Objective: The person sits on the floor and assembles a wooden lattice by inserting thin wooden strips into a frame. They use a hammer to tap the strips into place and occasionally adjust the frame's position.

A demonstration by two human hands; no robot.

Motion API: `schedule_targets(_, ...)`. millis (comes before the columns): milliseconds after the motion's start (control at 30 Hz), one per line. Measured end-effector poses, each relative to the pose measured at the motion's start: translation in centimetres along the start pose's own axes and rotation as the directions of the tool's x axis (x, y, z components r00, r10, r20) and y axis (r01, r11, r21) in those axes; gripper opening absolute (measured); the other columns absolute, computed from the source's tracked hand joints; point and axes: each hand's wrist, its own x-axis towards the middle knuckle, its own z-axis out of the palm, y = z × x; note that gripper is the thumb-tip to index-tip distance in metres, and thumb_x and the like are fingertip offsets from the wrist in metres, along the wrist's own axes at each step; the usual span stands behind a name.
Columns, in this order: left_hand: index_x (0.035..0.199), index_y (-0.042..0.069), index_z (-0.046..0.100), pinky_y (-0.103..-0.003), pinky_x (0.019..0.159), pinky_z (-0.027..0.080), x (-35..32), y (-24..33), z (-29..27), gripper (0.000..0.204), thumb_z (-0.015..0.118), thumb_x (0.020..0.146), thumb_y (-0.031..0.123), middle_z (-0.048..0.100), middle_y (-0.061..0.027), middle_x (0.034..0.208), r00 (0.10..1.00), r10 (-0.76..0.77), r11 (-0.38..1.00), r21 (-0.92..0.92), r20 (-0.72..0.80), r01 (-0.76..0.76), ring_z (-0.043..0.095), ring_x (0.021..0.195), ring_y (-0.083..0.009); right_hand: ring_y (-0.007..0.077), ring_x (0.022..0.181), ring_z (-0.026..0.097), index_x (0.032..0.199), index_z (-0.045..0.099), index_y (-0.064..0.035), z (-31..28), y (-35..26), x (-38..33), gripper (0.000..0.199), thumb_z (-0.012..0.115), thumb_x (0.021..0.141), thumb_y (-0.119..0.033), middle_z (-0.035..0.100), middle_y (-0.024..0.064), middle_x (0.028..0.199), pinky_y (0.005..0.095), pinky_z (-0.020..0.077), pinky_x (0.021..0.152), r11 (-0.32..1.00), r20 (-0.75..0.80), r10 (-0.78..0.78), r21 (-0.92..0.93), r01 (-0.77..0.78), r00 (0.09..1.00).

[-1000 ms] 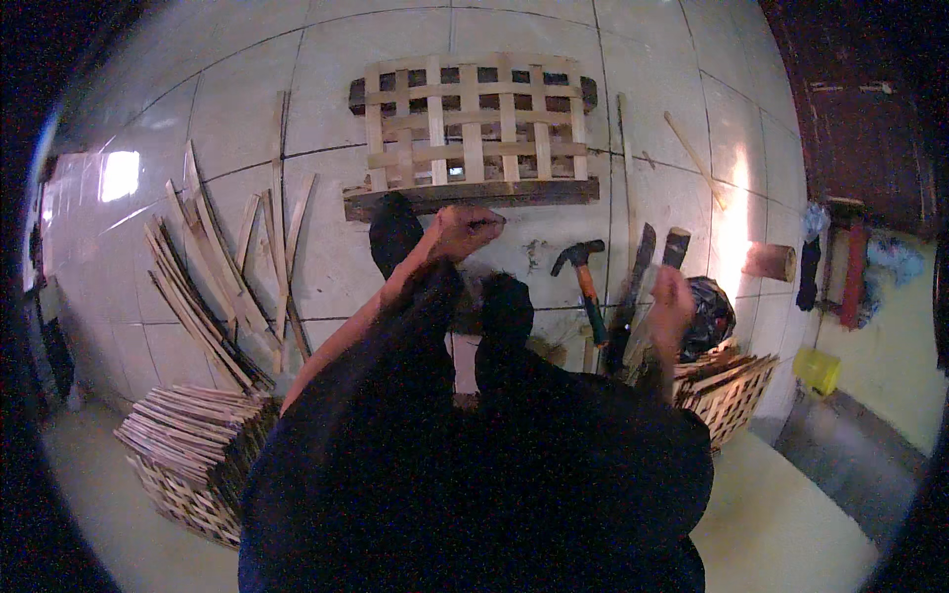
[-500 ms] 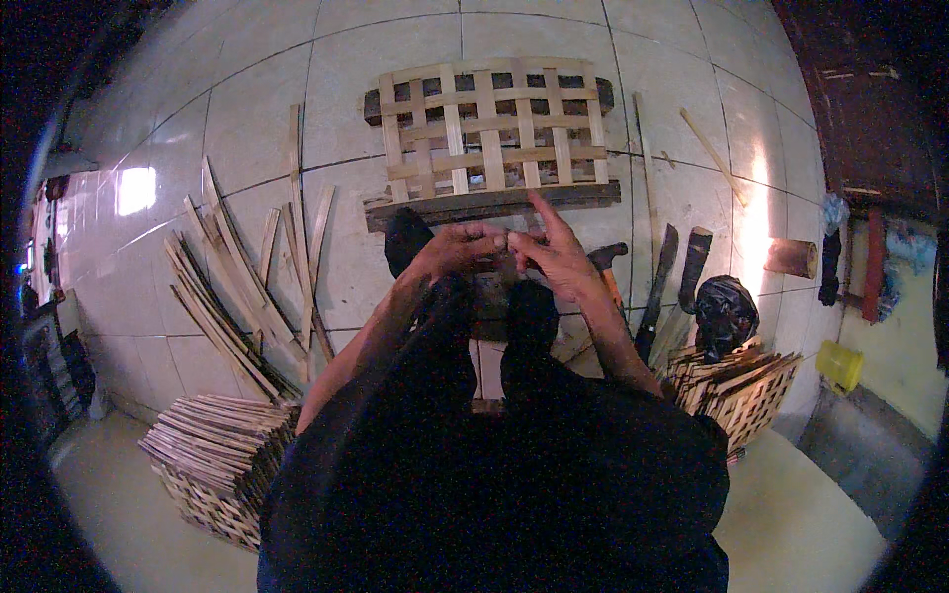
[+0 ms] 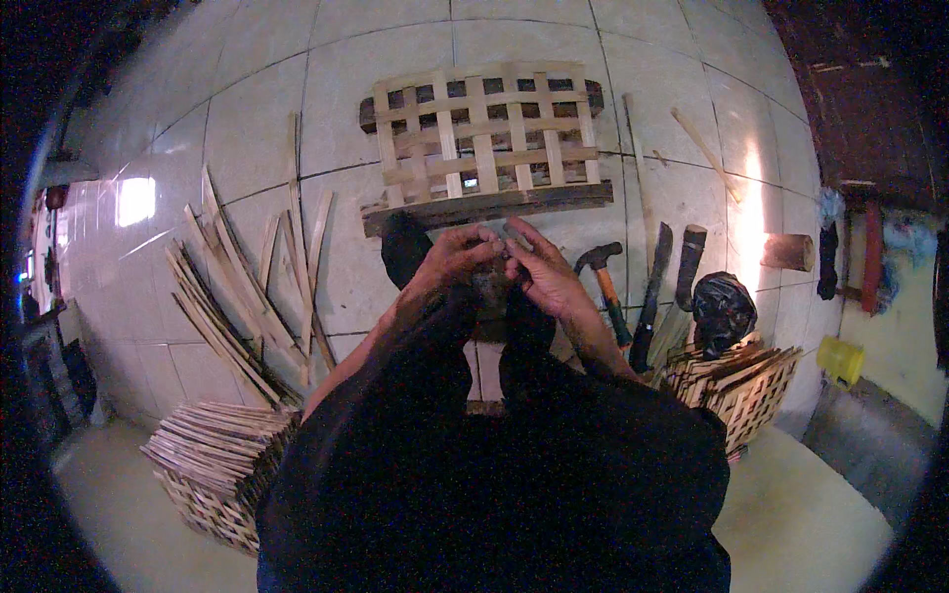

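Observation:
My left hand (image 3: pixel 455 259) and my right hand (image 3: pixel 546 275) meet over my lap, fingertips almost touching. Both are closed in a pinch. Whatever lies between the fingertips is too small to make out. Just beyond them, a woven panel of flat pale wood or bamboo strips (image 3: pixel 484 178) rests across two dark wooden beams. The nearer beam (image 3: pixel 554 198) runs along the panel's front edge. Neither hand touches the panel. A hammer (image 3: pixel 607 287) with an orange and dark handle lies on the floor to the right of my right hand.
Loose strips (image 3: pixel 237 267) spread over the tiles at left. Stacked woven panels stand at lower left (image 3: pixel 217 445) and lower right (image 3: pixel 751 390). A machete (image 3: pixel 654 296), a dark sheath-like piece (image 3: pixel 692 262), a black plastic bag (image 3: pixel 725 314), a wood block (image 3: pixel 788 252) and a yellow container (image 3: pixel 839 362) are at right.
My right index finger, stretched toward the panel before, has drawn in toward the left fingertips. The right hand has shifted slightly left, and more of the hammer shows.

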Motion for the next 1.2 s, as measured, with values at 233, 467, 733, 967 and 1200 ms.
schedule_targets(233,0.091,0.003,0.064,-0.023,0.059,0.043,-0.8,2.2,-0.6,0.014,0.065,0.086,0.016,0.061,-0.0014,0.076,0.901,0.237,0.897,0.439,-0.363,-0.058,0.053,0.067,-0.0065,0.0241,0.092,0.060,0.130,0.049,-0.0063,0.0,-3.6,-2.8,0.044,0.059,0.092,-0.025,0.061,0.0117,0.106,0.0361,0.0493,0.080,0.882,-0.255,-0.041,-0.463,-0.085,0.966)
schedule_targets(467,0.090,0.004,0.065,-0.035,0.070,0.050,0.7,1.4,-4.0,0.013,0.066,0.079,0.010,0.066,-0.0117,0.086,0.643,0.740,0.366,0.919,-0.195,-0.143,0.064,0.077,-0.0269,0.0367,0.096,0.056,0.123,0.052,-0.0032,-7.4,0.8,-10.3,0.040,0.062,0.086,-0.017,0.059,0.0187,0.106,0.0427,0.0457,0.081,0.241,-0.296,-0.465,-0.949,-0.202,0.835)
schedule_targets(733,0.087,0.005,0.067,-0.037,0.084,0.046,1.9,0.8,-4.5,0.012,0.065,0.079,0.014,0.067,-0.0078,0.096,0.641,0.752,0.316,0.937,-0.151,-0.150,0.061,0.089,-0.0281,0.0391,0.090,0.055,0.119,0.052,-0.0033,-10.0,2.5,-10.9,0.033,0.056,0.091,-0.020,0.058,0.0195,0.094,0.0462,0.0444,0.075,0.356,-0.377,-0.329,-0.899,-0.256,0.866)
schedule_targets(967,0.090,0.007,0.067,-0.037,0.086,0.045,1.4,1.6,-3.8,0.013,0.064,0.081,0.016,0.067,-0.0063,0.097,0.710,0.689,0.272,0.960,-0.144,-0.069,0.061,0.092,-0.0273,0.0333,0.084,0.061,0.118,0.052,-0.0037,-5.5,-1.1,-11.5,0.033,0.046,0.097,-0.028,0.061,0.0208,0.096,0.0385,0.0471,0.073,0.658,-0.402,-0.252,-0.738,-0.149,0.880)
schedule_targets(1200,0.089,0.006,0.067,-0.038,0.084,0.046,1.8,1.0,-4.4,0.013,0.064,0.080,0.016,0.066,-0.0069,0.096,0.663,0.747,0.148,0.983,-0.037,-0.112,0.060,0.094,-0.0283,0.0406,0.084,0.062,0.126,0.045,-0.0069,2.2,-7.1,-7.2,0.036,0.043,0.098,-0.028,0.061,0.0220,0.098,0.0467,0.0501,0.070,0.711,-0.187,-0.204,-0.703,0.014,0.961)
